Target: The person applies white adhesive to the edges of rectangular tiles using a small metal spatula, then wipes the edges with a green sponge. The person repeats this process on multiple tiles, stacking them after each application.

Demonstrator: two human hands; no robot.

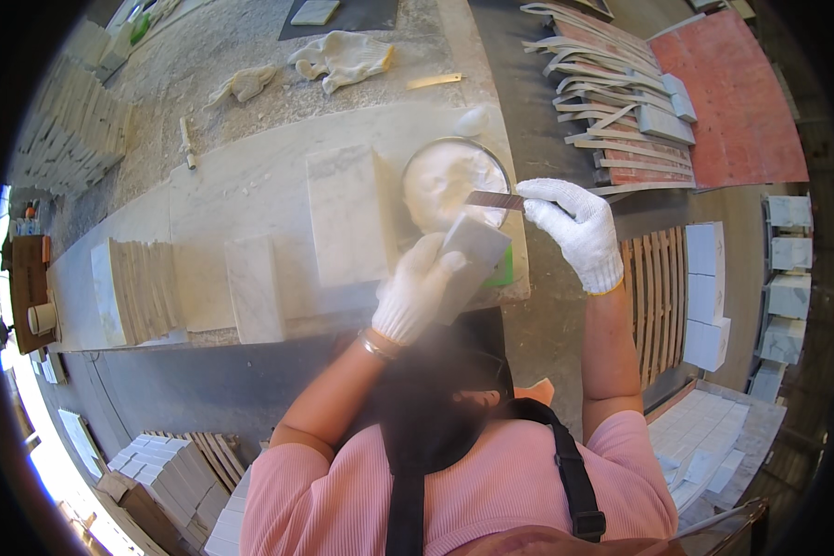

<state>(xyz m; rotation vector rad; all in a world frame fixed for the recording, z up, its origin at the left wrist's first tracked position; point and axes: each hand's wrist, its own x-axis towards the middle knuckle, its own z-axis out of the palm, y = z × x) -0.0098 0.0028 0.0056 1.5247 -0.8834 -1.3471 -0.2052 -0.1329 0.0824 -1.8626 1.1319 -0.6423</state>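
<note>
My left hand, in a white knit glove, is closed on a pale rectangular stone tile, held tilted near the bench's front edge. My right hand, gloved likewise, pinches the end of a thin brown flat strip, perhaps a scraper blade. The strip's far end is over a round bowl filled with white paste. Behind the tile, a bit of something green shows. Left of the bowl, a thick white marble block lies on the bench.
Another marble tile and a row of upright tiles stand farther left. Loose gloves and a yellowish strip lie at the back. To the right are stacked pale strips, a slatted wooden pallet and stacked white blocks.
</note>
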